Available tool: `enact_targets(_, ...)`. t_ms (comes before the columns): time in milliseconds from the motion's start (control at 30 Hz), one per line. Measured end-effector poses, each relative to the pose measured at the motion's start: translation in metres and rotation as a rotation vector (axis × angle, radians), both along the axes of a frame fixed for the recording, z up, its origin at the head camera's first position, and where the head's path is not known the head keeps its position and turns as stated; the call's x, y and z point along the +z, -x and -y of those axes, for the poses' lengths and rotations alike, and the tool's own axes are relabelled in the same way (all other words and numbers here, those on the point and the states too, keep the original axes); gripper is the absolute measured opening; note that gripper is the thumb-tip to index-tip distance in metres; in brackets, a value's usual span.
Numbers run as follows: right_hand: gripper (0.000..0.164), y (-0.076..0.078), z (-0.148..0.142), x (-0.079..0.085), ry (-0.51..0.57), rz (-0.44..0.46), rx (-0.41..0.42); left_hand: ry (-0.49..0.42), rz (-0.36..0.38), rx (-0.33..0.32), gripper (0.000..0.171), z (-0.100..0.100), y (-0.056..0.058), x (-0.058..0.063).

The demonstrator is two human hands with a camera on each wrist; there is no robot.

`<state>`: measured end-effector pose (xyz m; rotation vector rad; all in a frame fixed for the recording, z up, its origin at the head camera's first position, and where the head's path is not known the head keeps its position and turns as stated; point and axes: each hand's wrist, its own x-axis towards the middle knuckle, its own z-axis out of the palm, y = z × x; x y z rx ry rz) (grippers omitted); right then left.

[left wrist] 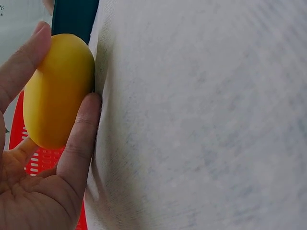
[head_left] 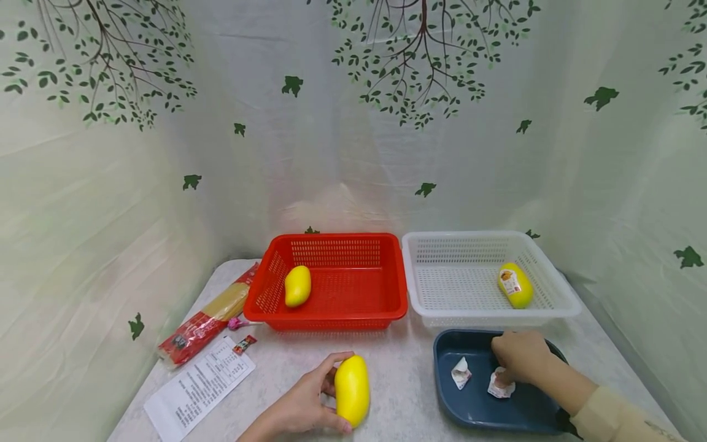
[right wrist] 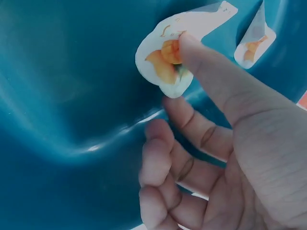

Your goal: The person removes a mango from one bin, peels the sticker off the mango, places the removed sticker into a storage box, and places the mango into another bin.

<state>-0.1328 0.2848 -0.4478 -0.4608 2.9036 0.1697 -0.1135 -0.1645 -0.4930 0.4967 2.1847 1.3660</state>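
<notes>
My left hand (head_left: 309, 399) grips a plain yellow mango (head_left: 352, 391) upright at the table's front, with thumb and fingers on either side of it. In the left wrist view that mango (left wrist: 60, 91) shows no label. Over the dark blue tub (head_left: 469, 414) is my right hand (head_left: 521, 356). Its thumb lies on a peeled white sticker (right wrist: 160, 62) printed with a mango, and the index fingertip is right at the sticker's lower edge. A second, folded sticker (head_left: 461, 373) lies in the tub to the left.
Behind stand a red basket (head_left: 337, 324) holding one mango (head_left: 298, 286) and a white basket (head_left: 494, 314) holding a labelled mango (head_left: 515, 285). At left lie a noodle-like pack (head_left: 210, 322), a printed receipt (head_left: 201, 387), a small red wrapper (head_left: 245, 344) and a pink item (head_left: 235, 323).
</notes>
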Motion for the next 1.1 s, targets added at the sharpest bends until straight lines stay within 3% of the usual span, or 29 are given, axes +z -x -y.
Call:
enact_targets(200, 0.051, -0.002, 0.000, 0.002, -0.022, -0.039, -0.021, 0.002, 0.008, 0.002, 0.110, 0.000, 0.000, 0.000)
enact_targets(433, 0.045, -0.002, 0.001, 0.017, 0.144, 0.085, -0.097, -0.011, -0.001, -0.003, 0.111, 0.001, 0.001, -0.001)
enact_targets(533, 0.040, -0.001, 0.006, 0.027, 0.200, 0.131, -0.092, -0.019, -0.003, -0.004, 0.111, 0.002, 0.001, -0.001)
enact_targets(733, 0.032, 0.001, 0.016, 0.043, 0.311, 0.224, -0.046, -0.020, 0.010, 0.003, 0.109, 0.001, 0.000, -0.001)
enact_targets(900, 0.028, 0.002, 0.021, 0.049, 0.433, 0.239, 0.053, -0.030, 0.013, 0.000, 0.109, 0.001, 0.000, -0.002)
enact_targets(1100, 0.025, 0.006, 0.030, 0.060, 0.538, 0.256, 0.106, -0.036, 0.011, 0.000, 0.109, 0.001, 0.000, -0.002)
